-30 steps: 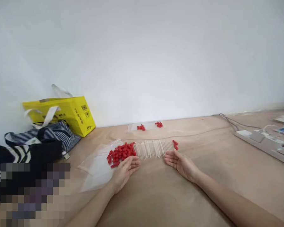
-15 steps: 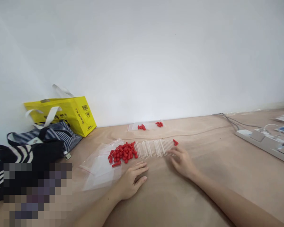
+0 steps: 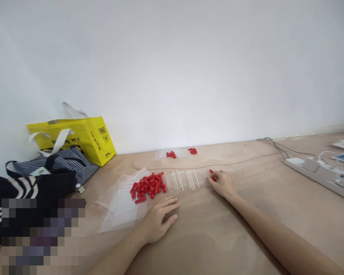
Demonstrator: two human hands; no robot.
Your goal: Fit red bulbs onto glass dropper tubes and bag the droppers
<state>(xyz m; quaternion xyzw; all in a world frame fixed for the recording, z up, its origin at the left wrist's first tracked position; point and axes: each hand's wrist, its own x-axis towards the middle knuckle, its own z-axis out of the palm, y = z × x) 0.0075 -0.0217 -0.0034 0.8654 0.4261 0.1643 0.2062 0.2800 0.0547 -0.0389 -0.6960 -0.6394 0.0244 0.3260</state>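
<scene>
On the table, my left hand (image 3: 162,217) lies open, fingers spread, near a heap of small red rubber bulbs (image 3: 147,185). These bulbs look like dropper bulbs and rest on clear zip bags (image 3: 119,214). A row of thin, pale, see-through tubes (image 3: 186,180) lies side by side just right of the heap. At the row's right end my right hand (image 3: 223,184) is closed, its fingertips around a single red rubber bulb (image 3: 213,176). Part of that bulb is hidden by the fingers.
By the wall lies another clear bag (image 3: 160,154) with two small groups of red bulbs. A yellow bag (image 3: 101,141), a striped bag (image 3: 65,164) and black cloth (image 3: 48,183) stand at left. On the right are a white power strip (image 3: 321,172) and grey cables (image 3: 278,145).
My right hand has shifted slightly right and up from the tubes' end and closed its fingers around the single red bulb. The left hand stays in place.
</scene>
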